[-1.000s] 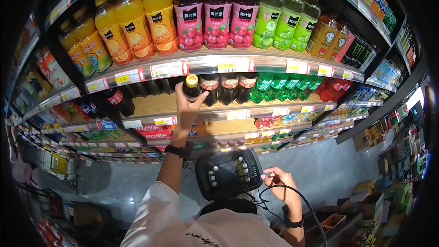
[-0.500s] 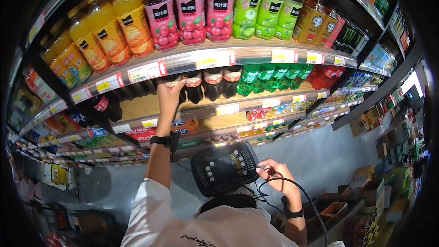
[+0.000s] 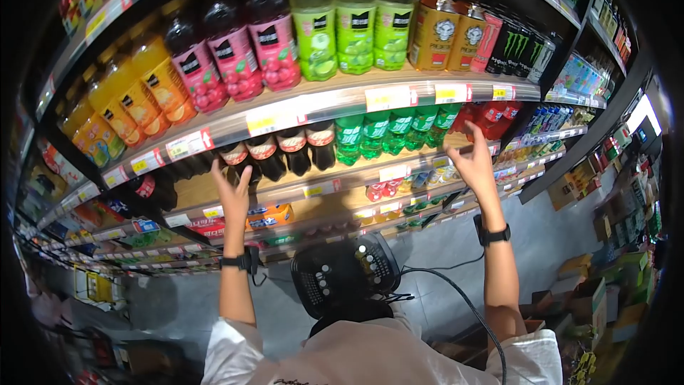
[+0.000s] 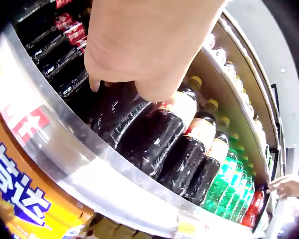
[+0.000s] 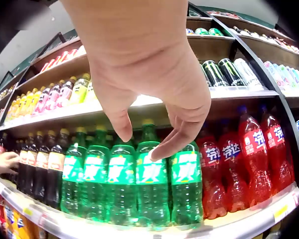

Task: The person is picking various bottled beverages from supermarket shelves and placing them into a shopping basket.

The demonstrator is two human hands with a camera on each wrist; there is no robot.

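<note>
Left hand [image 3: 234,196] rested loosely on 1 shelved dark bottle [image 4: 154,134]; right hand [image 3: 474,164], fingers spread and empty, reached toward green bottles [image 5: 134,186] ahead, none grasped.

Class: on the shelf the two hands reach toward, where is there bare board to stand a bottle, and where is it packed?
Bare wood shows left of the left hand, between the dark bottles and a lone dark bottle. From there, dark, green bottles and red bottles near the right hand stand packed.
</note>
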